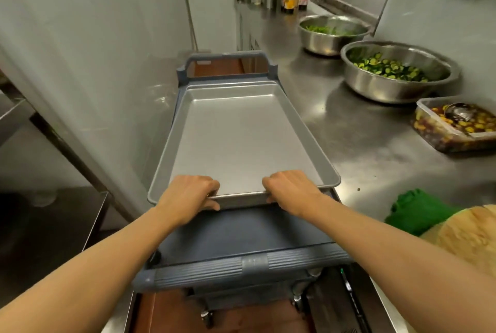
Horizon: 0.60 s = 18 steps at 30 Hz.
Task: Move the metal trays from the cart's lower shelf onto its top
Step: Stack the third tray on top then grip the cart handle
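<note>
Stainless counter (357, 128) filled the right of frame. Mid-frame, left hand (192, 193) and right hand (291, 189) gripped the shallow rectangular metal tray's (241, 134) near rim over the grey plastic cart (241, 236). Best pushed level and square until fully seated.

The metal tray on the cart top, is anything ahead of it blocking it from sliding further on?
Nothing visible does. Both the left hand and right hand grip the near rim of the metal tray, which already lies on the cart top. Beyond its far edge there is only the cart's far handle.

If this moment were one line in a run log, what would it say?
stage: placing | item: metal tray on cart top | left hand: gripping near edge | right hand: gripping near edge | tray: empty
</note>
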Motion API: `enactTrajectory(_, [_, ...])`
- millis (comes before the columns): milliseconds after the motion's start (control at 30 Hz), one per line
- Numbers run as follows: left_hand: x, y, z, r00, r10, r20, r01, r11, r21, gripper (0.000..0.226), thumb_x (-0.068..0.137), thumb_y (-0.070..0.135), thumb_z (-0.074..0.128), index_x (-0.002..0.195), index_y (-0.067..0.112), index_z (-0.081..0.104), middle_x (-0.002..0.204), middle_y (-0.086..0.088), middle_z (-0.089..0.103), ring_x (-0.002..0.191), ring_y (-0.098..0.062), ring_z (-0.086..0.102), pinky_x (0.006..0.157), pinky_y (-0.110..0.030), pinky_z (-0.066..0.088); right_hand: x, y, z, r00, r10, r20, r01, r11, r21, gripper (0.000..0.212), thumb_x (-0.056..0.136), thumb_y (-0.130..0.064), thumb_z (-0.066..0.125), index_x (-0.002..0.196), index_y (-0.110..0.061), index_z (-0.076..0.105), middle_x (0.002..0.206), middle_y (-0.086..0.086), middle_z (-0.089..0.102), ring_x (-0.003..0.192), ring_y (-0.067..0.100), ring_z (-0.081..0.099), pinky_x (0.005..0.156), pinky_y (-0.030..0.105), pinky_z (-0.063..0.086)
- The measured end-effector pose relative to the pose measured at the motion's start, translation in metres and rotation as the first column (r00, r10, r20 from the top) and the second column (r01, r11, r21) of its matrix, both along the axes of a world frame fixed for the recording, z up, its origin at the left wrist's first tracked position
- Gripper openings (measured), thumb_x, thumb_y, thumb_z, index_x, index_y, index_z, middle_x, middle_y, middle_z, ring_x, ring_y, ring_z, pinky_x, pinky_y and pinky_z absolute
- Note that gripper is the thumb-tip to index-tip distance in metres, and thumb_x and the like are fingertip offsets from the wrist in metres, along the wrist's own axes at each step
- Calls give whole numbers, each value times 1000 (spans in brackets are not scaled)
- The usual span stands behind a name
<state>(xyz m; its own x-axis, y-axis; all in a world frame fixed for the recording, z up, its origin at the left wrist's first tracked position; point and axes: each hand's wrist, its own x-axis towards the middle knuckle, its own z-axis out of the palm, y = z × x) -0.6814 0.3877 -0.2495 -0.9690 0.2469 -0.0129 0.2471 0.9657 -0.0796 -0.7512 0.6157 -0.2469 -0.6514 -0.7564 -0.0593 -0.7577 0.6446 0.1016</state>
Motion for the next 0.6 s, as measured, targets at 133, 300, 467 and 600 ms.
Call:
enactTrajectory(133, [-17, -8, -32, 1000, 15, -17, -14, 997, 71, 38, 80, 59, 58, 80, 23, 46, 92, 0, 66, 82, -27, 60, 60, -32, 34, -20, -1, -25, 998, -34, 46, 36, 998, -44, 20, 92, -29, 60, 83, -15, 49, 97, 12, 67, 89, 35, 61, 61, 33, 30])
enactTrajectory(300, [-36, -19, -54, 992, 109, 60, -117, 981, 158, 51, 68, 71, 58, 72, 23, 44, 77, 3, 56, 68, -21, 47, 57, -31, 32, -40, -7, -45, 976, -121, 183, 137, 987, -80, 37, 83, -45, 69, 78, -14, 49, 84, 9, 64, 69, 28, 51, 60, 31, 33])
enactTrajectory(467, [-37, -21, -83, 972, 182, 151, -216, 945, 246, 54, 62, 74, 62, 70, 22, 50, 74, 3, 58, 69, -21, 54, 56, -31, 37, -40, -2, -70, 897, -185, 401, 238, 967, -87, 43, 80, -51, 68, 93, -11, 63, 92, 9, 65, 83, 28, 59, 68, 35, 44])
enactTrajectory(600, [-31, -14, -104, 965, 197, 176, -242, 926, 291, 49, 72, 71, 57, 82, 24, 49, 89, 0, 57, 85, -23, 53, 67, -36, 40, -38, 4, -80, 881, -164, 444, 247, 959, -136, 43, 87, -53, 59, 105, -14, 63, 106, 8, 60, 100, 26, 53, 79, 36, 43])
